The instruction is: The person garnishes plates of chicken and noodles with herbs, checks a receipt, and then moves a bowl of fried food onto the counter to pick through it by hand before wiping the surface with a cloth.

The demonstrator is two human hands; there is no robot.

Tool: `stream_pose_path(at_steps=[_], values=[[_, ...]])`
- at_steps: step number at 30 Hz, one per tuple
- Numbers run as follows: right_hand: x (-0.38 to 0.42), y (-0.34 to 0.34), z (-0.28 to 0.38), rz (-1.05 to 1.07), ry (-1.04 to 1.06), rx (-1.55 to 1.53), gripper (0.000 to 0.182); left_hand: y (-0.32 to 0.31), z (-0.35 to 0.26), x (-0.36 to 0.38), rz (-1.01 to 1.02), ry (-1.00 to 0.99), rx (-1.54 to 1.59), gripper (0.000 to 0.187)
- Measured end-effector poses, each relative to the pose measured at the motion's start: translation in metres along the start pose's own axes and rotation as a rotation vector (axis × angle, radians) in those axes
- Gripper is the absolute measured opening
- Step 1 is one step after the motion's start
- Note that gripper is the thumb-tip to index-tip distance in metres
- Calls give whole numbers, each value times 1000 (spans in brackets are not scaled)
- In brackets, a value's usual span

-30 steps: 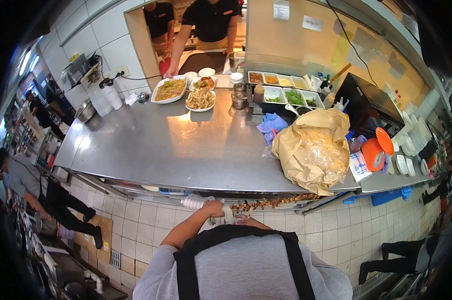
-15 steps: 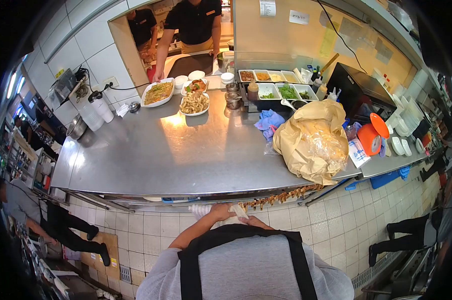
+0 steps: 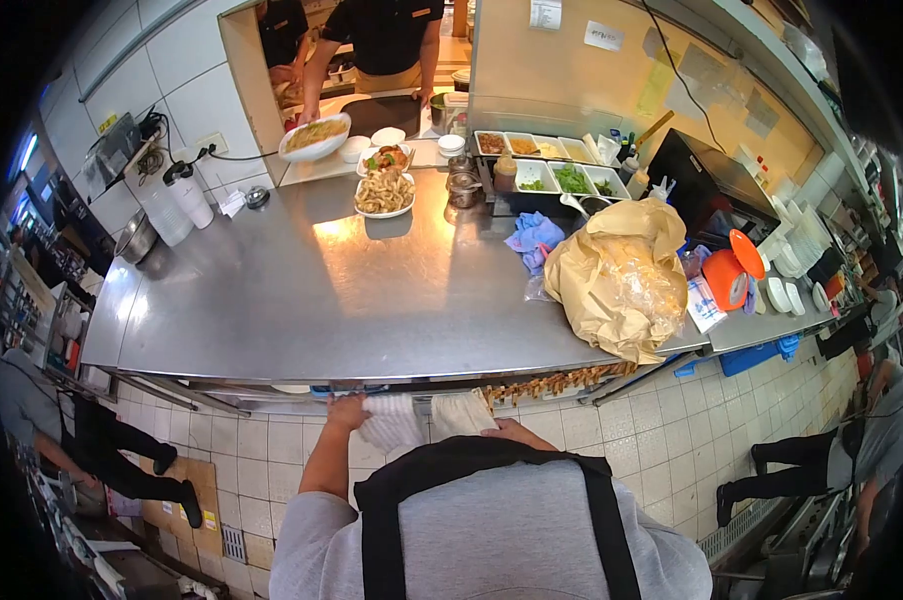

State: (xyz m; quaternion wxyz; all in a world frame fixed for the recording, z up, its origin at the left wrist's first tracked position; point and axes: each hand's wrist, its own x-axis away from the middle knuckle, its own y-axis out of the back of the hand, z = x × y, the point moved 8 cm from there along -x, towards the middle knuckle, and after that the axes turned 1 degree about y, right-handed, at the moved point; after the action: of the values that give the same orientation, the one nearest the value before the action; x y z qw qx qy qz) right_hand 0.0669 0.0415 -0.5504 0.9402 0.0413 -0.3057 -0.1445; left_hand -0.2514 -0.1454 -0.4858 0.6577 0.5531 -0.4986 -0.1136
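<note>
Below the front edge of the steel counter (image 3: 241,330), my left hand (image 3: 347,411) is closed on a white striped cloth (image 3: 392,424) that hangs to its right. My right hand (image 3: 511,432), partly hidden by my chest, is at a second, cream-coloured cloth (image 3: 459,412). A narrow gap parts the two cloths. Behind the right one, a row of brown clips (image 3: 551,386) runs along under the counter edge.
On the counter stand a bowl of fried food (image 3: 384,194), a large brown paper bag (image 3: 621,280), ingredient trays (image 3: 571,180) and an orange scale (image 3: 726,279). At the hatch a person holds a dish (image 3: 314,137). Other people stand left and right.
My hands have moved apart, my left hand going left with the striped cloth, and the cloths now hang separately. The person at the hatch has lifted the noodle dish off the counter.
</note>
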Motion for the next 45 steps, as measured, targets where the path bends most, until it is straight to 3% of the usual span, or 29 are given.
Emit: stream_pose_path(at_steps=[2, 3, 4, 5, 6, 7, 8, 9, 11, 14, 15, 17, 18, 21, 22, 24, 25, 27, 28, 30, 33, 34, 36, 38, 40, 42, 45], values=[[-14, 2, -15, -4, 92, 101, 47, 9, 26, 10, -36, 155, -85, 65], [-24, -2, -32, -6, 161, 155, 46, 14, 36, 12, -304, 127, -119, 69], [-19, 2, -21, -53, 148, 407, 46, 16, 47, 14, -273, 213, -113, 72], [-28, 8, -35, -124, -51, 708, 51, 21, 54, 18, -338, 224, -107, 71], [-25, -13, -23, 164, 269, 1123, 57, 17, 64, 14, -366, 240, -115, 68], [-5, 6, 2, -69, -82, 675, 57, 28, 59, 27, -401, 216, -55, 65], [-4, 7, 7, -85, -61, 613, 56, 21, 66, 21, -417, 233, -57, 62], [-9, 8, -3, -188, 152, 439, 52, 16, 68, 17, -400, 226, -15, 56], [-11, 3, -22, -131, -3, 184, 46, 31, 57, 35, -418, 256, -15, 48], [-13, -3, -31, -143, 49, 149, 46, 29, 52, 46, -649, 305, -24, 49], [-11, -2, -31, -145, 1, 209, 46, 24, 47, 44, -643, 304, -25, 49], [-7, -8, -21, -163, 29, 204, 45, 21, 46, 55, -840, 355, 177, 57], [-7, -7, -17, -183, 64, 203, 45, 19, 41, 54, -841, 350, 180, 57], [13, -15, 22, -185, -88, 183, 45, 12, 46, 60, -1145, 258, 796, 68], [15, -14, 24, -187, -94, 188, 45, -3, 50, 42, -1141, 259, 803, 68], [12, -13, 24, -171, -83, 224, 44, -37, 71, 8, -1180, 122, 1569, 70], [10, -12, 22, -179, -81, 220, 44, -32, 75, 9, -1178, 111, 1569, 70], [8, -14, 21, -142, 16, 97, 45, -36, 71, -8, -777, 168, 1653, 78], [13, -14, 26, -153, 11, 94, 45, -43, 78, -16, -766, 158, 1655, 78], [23, -20, 32, -187, 0, -316, 48, -67, 90, -32, -677, 310, 1678, 78], [29, -32, 27, -211, -15, -588, 53, -54, 55, -8, -593, 263, 1937, 73], [30, -34, 27, -212, -15, -593, 53, -56, 44, -7, -520, 219, 2094, 71], [38, -29, 24, -349, -155, -501, 54, -62, 27, -1, -443, 252, 2095, 62], [45, -37, 40, -364, -152, -602, 55, -71, -10, 0, -25, 195, 2066, 54], [46, -44, 34, -376, -149, -706, 56, -64, -46, 18, 206, 108, 2067, 51], [48, -42, 57, -376, 144, -413, 57, -67, -68, 22, 262, 46, 1923, 50], [39, -38, 20, -419, 174, -204, 53, -55, -79, 31, 258, -13, 1787, 51]])
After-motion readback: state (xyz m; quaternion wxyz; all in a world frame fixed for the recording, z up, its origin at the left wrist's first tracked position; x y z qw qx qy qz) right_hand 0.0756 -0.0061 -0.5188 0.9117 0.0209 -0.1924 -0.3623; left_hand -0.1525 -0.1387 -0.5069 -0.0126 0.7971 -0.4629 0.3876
